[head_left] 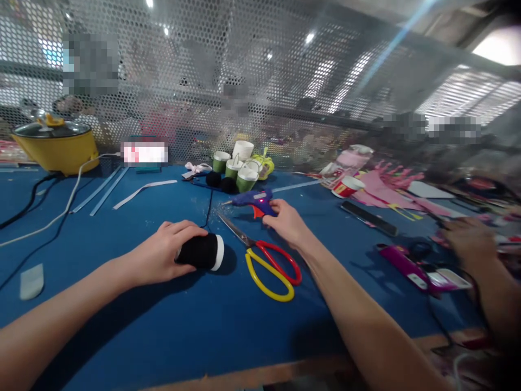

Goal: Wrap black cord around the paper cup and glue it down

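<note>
My left hand [179, 247] is wrapped round a black-covered cup [200, 252] with a white rim, lying on its side low over the blue table [154, 326]. A black cord runs back from near it. My right hand [285, 220] grips the handle end of a blue hot glue gun [254, 200] with an orange trigger and a small red light; its nozzle points left. Between the hands lie scissors [246, 240] with one red and one yellow handle loop. Behind the glue gun stand several green-and-white cups [247, 178], with black pompoms [228, 185] beside them.
A yellow electric pot [57, 149] stands at the back left, near pale strips [108, 190] and a white cable. At right are a black phone-like bar [368, 217], a purple tool [402, 266], pink pieces [378, 190] and another person's hand [468, 239]. A perforated metal screen rises behind.
</note>
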`<state>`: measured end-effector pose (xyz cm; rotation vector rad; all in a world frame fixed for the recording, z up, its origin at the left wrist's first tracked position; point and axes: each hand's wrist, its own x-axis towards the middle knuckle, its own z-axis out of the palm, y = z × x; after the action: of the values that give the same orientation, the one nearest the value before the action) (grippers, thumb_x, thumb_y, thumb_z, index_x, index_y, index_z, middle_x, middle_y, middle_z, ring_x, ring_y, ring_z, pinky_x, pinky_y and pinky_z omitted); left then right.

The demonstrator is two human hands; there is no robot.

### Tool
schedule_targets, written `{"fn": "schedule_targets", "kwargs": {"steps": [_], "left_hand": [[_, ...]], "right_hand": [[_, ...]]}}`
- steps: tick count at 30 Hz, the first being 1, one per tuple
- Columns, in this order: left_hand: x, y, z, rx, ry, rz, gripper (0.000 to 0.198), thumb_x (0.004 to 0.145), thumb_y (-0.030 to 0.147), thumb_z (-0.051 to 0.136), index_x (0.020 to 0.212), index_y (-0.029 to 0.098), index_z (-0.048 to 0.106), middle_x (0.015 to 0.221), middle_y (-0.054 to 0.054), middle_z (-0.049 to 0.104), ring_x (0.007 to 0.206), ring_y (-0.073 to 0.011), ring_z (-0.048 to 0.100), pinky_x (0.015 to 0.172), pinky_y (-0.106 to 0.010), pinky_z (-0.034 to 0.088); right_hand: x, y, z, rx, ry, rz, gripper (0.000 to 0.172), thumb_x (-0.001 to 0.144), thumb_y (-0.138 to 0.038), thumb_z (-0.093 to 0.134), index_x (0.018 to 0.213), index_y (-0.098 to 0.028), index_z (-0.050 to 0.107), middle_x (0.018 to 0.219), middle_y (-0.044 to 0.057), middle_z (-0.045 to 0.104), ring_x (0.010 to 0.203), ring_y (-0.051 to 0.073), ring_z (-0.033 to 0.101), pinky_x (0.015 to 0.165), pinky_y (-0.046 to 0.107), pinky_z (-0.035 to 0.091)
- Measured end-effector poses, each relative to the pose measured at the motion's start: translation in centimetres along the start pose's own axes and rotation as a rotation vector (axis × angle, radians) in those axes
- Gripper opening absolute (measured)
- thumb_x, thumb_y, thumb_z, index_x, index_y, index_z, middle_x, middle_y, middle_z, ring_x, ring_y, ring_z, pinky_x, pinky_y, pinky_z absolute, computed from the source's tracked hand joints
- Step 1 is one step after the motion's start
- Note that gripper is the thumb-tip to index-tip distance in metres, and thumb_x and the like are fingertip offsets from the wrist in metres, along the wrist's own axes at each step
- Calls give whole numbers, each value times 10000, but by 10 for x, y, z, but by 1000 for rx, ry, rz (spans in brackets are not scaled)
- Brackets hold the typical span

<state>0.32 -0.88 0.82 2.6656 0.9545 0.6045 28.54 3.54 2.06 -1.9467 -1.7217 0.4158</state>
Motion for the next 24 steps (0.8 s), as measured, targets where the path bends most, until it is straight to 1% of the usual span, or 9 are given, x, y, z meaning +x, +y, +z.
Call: {"fn": "schedule_targets", "kwargs": {"steps": [1,2,4,6,9,13,18,21,24], "left_hand": [[0,-1,-1,-5,-4,-8,485,712,211,611,1157,230,418,1165,-85,538,1023,-254,530,850,-398,400],[0,-2,-2,-13,-10,-18,483,712,216,611,1155,229,419,1155,-81,542,1015,-250,535,847,-391,404],[0,-4,-3,-33,-19,-37,494,709,235,624,1159,232,421,1138,-71,548,997,-242,544,841,-376,413],[-1,-7,-5,-53,-11,-55,504,706,262,640,1162,235,428,1126,-67,551,987,-239,549,822,-357,427],[-1,-10,-7,-85,-5,-82,503,704,295,649,1158,234,442,1092,-61,564,959,-234,560,785,-337,447],[-1,-10,-9,-123,-13,-109,499,699,324,650,1150,224,460,1031,-58,585,886,-217,586,739,-320,462],[-1,-12,-9,-155,-4,-133,499,708,348,643,1157,221,466,1031,-57,590,897,-213,586,750,-318,467],[-1,-12,-8,-158,-2,-140,501,706,352,646,1158,218,474,1040,-59,594,902,-215,587,758,-319,470],[-1,-12,-8,-156,1,-162,499,702,352,645,1154,219,484,1062,-64,593,922,-223,585,771,-328,471]], "right_hand": [[-5,-4,-6,77,-24,-33,331,702,-192,503,1029,-141,494,897,69,612,727,152,581,605,245,442],[-10,-9,-11,234,-69,-65,278,695,-211,520,966,-146,512,801,41,603,656,137,563,570,240,436],[-21,-20,-21,470,-195,-101,159,694,-284,555,789,-158,533,608,-8,544,540,111,512,512,231,413],[-31,-31,-28,501,-300,-86,206,684,-358,598,672,-163,534,510,-21,506,476,99,479,475,230,397],[-45,-43,-32,439,-369,-118,201,667,-356,636,673,-164,574,533,4,563,477,115,519,473,244,421],[-60,-48,-31,382,-318,-211,169,737,-352,569,751,-193,622,477,-20,546,415,110,492,449,247,417],[-73,-40,-27,209,-342,-182,270,726,-399,581,532,-221,524,421,-21,508,360,117,448,394,261,367],[-76,-34,-24,125,-305,-213,211,718,-397,584,589,-230,576,492,-5,563,441,152,504,429,277,389],[-78,-32,-21,62,-246,-328,153,711,-375,589,661,-234,618,627,13,630,583,186,568,516,287,429]]}}
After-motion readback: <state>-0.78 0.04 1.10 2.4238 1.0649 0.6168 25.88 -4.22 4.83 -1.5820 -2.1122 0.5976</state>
